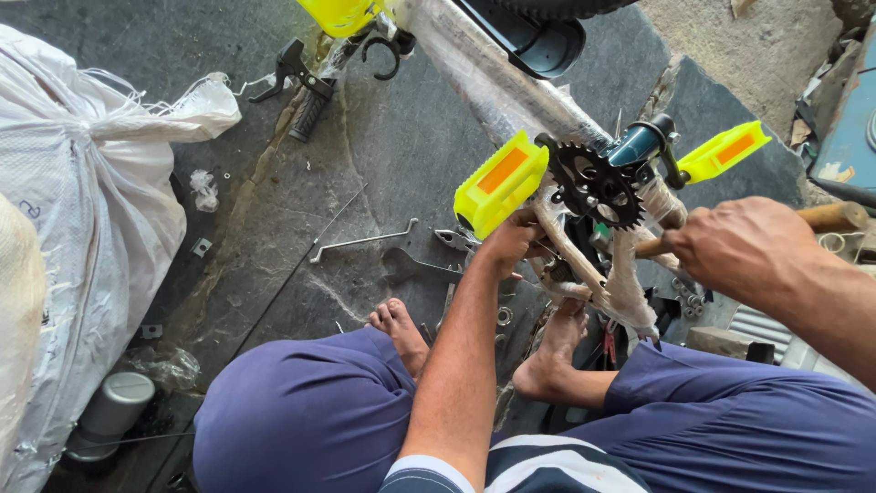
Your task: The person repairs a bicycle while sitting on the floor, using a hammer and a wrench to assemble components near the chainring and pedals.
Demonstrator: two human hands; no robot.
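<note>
Wrapped bike frame (511,87) lies w/ sprocket (598,187) up near floor's (383,155) right edge, foot (547,351) bracing it. Left hand (511,242), fingers curled on frame tube under yellow pedal (500,183), steadies it; right hand (744,246) fist-wraps hammer handle (826,217) beside sprocket.

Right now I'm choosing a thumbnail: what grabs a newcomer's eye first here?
The bright yellow pedals with orange reflectors, either side of the black chainring at centre. Just below, the left hand steadies the wrapped bicycle frame, and the right hand grips a wooden handle.
</note>
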